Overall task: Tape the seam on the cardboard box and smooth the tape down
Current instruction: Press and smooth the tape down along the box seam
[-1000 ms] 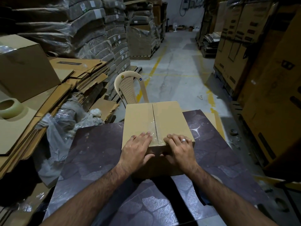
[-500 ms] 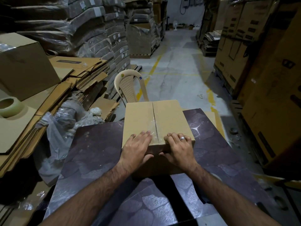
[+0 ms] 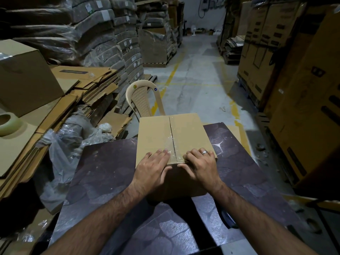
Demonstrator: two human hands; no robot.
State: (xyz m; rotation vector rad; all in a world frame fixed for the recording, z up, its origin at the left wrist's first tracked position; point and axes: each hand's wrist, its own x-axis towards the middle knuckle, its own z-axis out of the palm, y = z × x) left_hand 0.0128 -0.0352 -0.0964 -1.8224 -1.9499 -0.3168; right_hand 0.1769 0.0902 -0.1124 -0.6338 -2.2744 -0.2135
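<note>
A roll of tape [image 3: 8, 124] sat on flattened cardboard [image 3: 16, 146] at far left. The cardboard box [image 3: 154, 131] stood on the dark counter [image 3: 103, 172]. The left hand [image 3: 153, 167] lay flat, fingers together, on its near top edge, fingertips [image 3: 165, 151] touching the clear tape [image 3: 170, 144] along the seam [image 3: 170, 127]; the right hand [image 3: 199, 164] pressed likewise just right of it.

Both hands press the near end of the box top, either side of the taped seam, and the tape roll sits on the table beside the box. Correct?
Not quite: the head view shows the tape roll on flattened cardboard far to the left, off the table. The left hand and right hand do press the box top either side of the taped seam.
</note>
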